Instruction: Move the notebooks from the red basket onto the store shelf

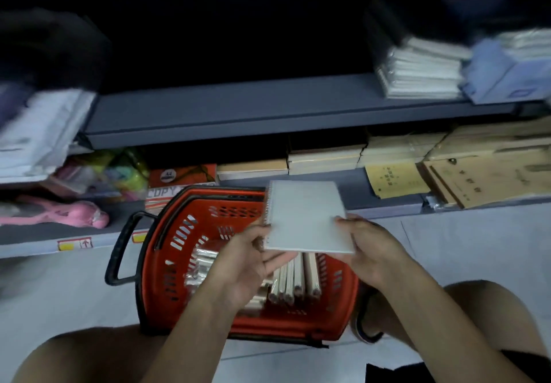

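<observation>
Holding a white notebook (307, 217), both hands hover over the notebook-filled red basket (167, 251).

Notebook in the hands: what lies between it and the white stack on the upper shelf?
In the head view, between the notebook and the white stack lie tan books on the lower shelf, then the grey upper shelf's front edge.
</observation>
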`<state>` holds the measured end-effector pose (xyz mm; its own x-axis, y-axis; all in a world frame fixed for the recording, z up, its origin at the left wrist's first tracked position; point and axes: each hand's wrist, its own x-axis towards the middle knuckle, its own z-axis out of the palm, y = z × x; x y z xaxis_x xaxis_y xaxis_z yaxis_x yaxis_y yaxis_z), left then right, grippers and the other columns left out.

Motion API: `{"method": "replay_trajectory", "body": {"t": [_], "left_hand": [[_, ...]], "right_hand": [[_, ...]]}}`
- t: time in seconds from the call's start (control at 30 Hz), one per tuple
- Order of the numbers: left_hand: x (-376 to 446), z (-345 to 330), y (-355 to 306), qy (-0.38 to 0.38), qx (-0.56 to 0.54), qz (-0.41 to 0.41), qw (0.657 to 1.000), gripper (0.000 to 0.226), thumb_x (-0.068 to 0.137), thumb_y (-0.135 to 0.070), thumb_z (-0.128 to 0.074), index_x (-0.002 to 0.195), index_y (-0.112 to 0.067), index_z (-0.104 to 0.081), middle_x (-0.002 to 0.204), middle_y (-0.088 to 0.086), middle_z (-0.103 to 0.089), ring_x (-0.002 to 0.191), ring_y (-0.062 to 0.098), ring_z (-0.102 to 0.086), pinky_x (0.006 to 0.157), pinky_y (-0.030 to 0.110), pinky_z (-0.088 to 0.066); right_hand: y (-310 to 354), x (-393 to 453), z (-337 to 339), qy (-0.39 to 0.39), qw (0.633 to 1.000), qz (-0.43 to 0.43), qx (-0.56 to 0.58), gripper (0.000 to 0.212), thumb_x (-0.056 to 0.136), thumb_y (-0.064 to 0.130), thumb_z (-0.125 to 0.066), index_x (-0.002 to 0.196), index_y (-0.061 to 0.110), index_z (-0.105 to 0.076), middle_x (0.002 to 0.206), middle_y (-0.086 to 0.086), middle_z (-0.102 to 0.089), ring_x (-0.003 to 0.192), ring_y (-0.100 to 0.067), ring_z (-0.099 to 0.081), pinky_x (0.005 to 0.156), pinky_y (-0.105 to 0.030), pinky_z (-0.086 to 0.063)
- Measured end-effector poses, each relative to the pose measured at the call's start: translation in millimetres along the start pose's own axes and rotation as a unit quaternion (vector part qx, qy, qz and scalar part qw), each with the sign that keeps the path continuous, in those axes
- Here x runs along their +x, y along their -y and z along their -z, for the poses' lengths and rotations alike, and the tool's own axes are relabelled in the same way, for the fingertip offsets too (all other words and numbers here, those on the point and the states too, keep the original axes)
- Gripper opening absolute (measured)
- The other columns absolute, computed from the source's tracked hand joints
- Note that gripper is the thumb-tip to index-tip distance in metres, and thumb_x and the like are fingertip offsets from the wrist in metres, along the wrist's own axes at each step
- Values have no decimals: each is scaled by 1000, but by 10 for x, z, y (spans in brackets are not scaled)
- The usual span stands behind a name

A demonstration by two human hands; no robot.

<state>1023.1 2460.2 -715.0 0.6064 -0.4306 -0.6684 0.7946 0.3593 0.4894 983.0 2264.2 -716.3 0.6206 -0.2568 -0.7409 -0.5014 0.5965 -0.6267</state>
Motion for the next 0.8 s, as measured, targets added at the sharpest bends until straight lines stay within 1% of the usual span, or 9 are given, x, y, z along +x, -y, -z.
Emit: {"method": "replay_trajectory", "body": {"t": [0.07, 0.17, 0.33, 0.47, 0.53, 0.6, 0.67, 0.7, 0.8], "left_hand": [[-209, -164, -114, 90, 0, -22, 996, 48, 92, -4, -54, 137, -18, -58, 132, 10, -68, 118, 37, -67, 96, 46, -57], [-429, -389, -214, 180, 30, -54, 982, 53, 95, -4, -49, 143, -25, -54, 140, 8, -63, 127, 37, -60, 106, 53, -49], [-586, -763, -295, 220, 95, -84, 967, 57, 94, 1, -51, 145, -26, -52, 137, 12, -64, 121, 40, -64, 97, 52, -55], [-606, -1043, -298, 212, 93, -106, 967, 60, 88, -1, -57, 143, -24, -52, 129, 10, -70, 109, 35, -71, 85, 48, -61], [-608, -1143, -297, 209, 88, -113, 967, 57, 88, -3, -58, 142, -22, -53, 128, 11, -70, 107, 35, -72, 79, 43, -63], [-584, -1224, -305, 206, 104, -122, 965, 51, 89, -6, -58, 139, -17, -57, 126, 12, -71, 104, 31, -73, 75, 38, -64], [-530, -1296, -321, 203, 134, -129, 961, 47, 89, -8, -58, 135, -13, -60, 124, 12, -72, 100, 26, -75, 69, 34, -65], [-497, -1331, -339, 205, 151, -130, 958, 46, 88, -9, -58, 134, -12, -60, 124, 13, -72, 98, 25, -75, 64, 33, -65], [-363, -1480, -426, 220, 184, -141, 948, 46, 90, -9, -56, 136, -11, -59, 127, 13, -70, 98, 24, -75, 60, 31, -64]], "right_hand": [[235, -272, 36, 57, 998, 30, 19, 21, 103, 7, -50, 117, 12, -65, 112, -12, -75, 103, -28, -69, 68, -41, -61], [565, -646, 151, 112, 988, 107, 10, 28, 104, 12, -50, 126, 20, -66, 120, -4, -74, 112, -25, -69, 75, -41, -62], [871, -1005, 397, 132, 972, 194, 19, 36, 102, 14, -52, 135, 25, -61, 124, 0, -73, 112, -22, -70, 80, -42, -61], [985, -1105, 516, 101, 968, 230, 30, 35, 102, 16, -53, 135, 21, -62, 122, -1, -73, 114, -22, -69, 95, -51, -56], [1030, -1133, 546, 85, 968, 236, 29, 27, 102, 17, -54, 125, 19, -68, 114, 2, -76, 105, -19, -73, 86, -51, -60], [1069, -1157, 577, 70, 968, 238, 24, 21, 100, 19, -58, 115, 16, -72, 104, 1, -78, 86, -19, -76, 63, -42, -63], [1107, -1176, 629, 49, 968, 245, 11, 22, 98, 21, -62, 117, 14, -72, 101, -6, -76, 71, -27, -72, 42, -30, -52], [1129, -1178, 659, 38, 967, 251, -5, 25, 98, 23, -62, 120, 15, -70, 100, -9, -76, 66, -31, -70, 37, -27, -46], [1232, -1125, 755, 27, 966, 258, -25, 23, 99, 26, -62, 119, 19, -70, 91, -11, -75, 49, -29, -59, 34, -23, -32]]}}
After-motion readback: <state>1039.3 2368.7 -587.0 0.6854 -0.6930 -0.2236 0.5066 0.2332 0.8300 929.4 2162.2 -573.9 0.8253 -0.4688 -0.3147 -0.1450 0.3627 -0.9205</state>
